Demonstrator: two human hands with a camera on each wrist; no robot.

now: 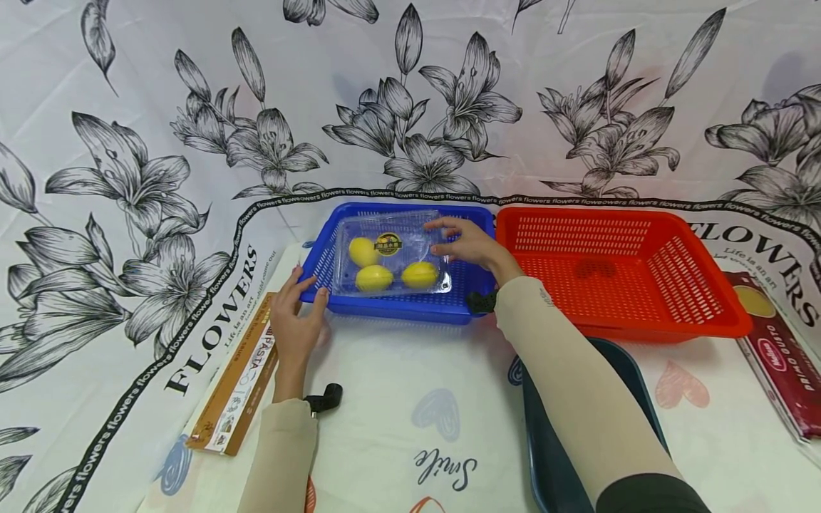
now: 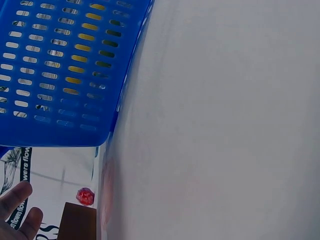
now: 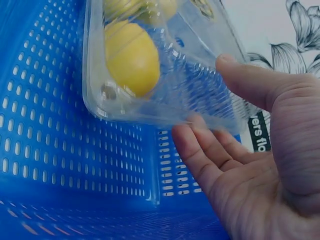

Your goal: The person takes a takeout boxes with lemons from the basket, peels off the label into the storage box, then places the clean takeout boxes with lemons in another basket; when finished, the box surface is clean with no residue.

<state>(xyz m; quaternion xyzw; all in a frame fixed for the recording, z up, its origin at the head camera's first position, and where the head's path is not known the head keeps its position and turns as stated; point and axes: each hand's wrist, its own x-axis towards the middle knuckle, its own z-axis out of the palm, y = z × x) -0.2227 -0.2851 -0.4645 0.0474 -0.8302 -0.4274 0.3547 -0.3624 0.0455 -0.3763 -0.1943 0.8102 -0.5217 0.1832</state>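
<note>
A clear plastic clamshell container (image 1: 420,239) with several lemons (image 1: 420,274) inside sits tilted in the blue basket (image 1: 398,308). My right hand (image 1: 471,246) holds its right end, thumb over the lid and fingers at the edge, as the right wrist view shows. At the basket's left front corner is my left hand (image 1: 298,324), fingers spread beside the rim; whether they touch it is hard to tell. In the left wrist view, part of that hand (image 2: 17,212) appears near the basket wall (image 2: 55,132).
A red basket (image 1: 616,332) stands right of the blue one. A dark tray (image 1: 551,456) lies in front of it, partly under my right forearm. A brown pasta box (image 1: 237,385) lies at left, a dark red package (image 1: 779,356) at far right.
</note>
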